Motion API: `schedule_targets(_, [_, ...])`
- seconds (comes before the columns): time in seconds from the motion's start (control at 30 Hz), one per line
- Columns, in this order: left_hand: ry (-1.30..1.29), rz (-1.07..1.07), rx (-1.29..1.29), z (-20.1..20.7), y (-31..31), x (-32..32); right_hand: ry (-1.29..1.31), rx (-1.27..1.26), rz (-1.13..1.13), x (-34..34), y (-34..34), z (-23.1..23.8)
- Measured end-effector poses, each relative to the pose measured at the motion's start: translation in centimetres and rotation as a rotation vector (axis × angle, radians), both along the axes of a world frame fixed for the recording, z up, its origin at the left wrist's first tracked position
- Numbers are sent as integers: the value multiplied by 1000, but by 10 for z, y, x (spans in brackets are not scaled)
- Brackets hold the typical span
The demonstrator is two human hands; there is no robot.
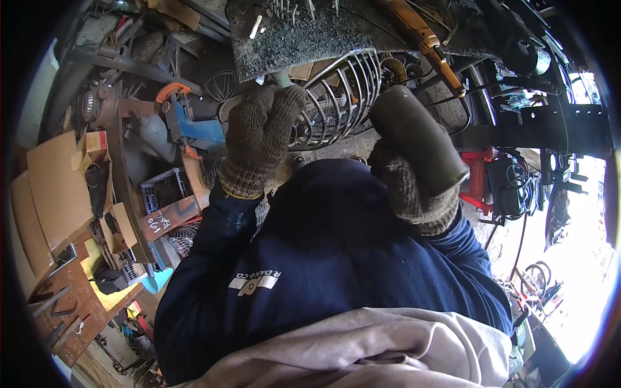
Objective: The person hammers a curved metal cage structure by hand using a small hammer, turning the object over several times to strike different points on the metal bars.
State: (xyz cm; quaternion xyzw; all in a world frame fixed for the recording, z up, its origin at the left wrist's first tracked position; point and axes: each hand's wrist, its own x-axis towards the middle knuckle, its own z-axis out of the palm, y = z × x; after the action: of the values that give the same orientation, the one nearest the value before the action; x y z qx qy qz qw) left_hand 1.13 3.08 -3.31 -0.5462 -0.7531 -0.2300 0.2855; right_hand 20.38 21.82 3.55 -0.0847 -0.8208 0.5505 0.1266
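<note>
Just below the front edge of the dark workbench (272, 48), curved metal-bar cage (341, 103), clenched at its left end in the gloved left hand (260, 132), fingertips hidden. Close right of the cage, thick dark cylinder (422, 139), tilted, grasped by the gloved right hand (409, 193), exact hold hidden. Farther left, blue clamp (191, 126).
</note>
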Motion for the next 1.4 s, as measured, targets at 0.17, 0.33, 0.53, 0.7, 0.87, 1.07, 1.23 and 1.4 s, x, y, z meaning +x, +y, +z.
schedule_targets(0.17, [-589,78,-53,23,10,22,12,66,59,-12,0,-5])
schedule_targets(0.33, [-231,80,-93,8,-2,17,-69,241,43,-18,9,-41])
schedule_targets(0.53, [-820,79,96,10,-3,12,38,-104,-39,-22,21,-49])
schedule_targets(0.7, [-1019,-47,261,10,-10,7,220,-325,-346,-31,39,-63])
schedule_targets(0.87, [-1185,-22,336,-1,-8,4,-110,-417,-449,-23,54,-68])
schedule_targets(1.07, [-1680,-43,466,18,7,10,8,-522,-492,-27,54,-64])
schedule_targets(1.23, [-1317,-8,100,-1,3,-3,23,-490,-518,-26,66,-59])
schedule_targets(1.4, [-1621,-112,70,13,10,-4,-63,-461,-432,-24,66,-50])
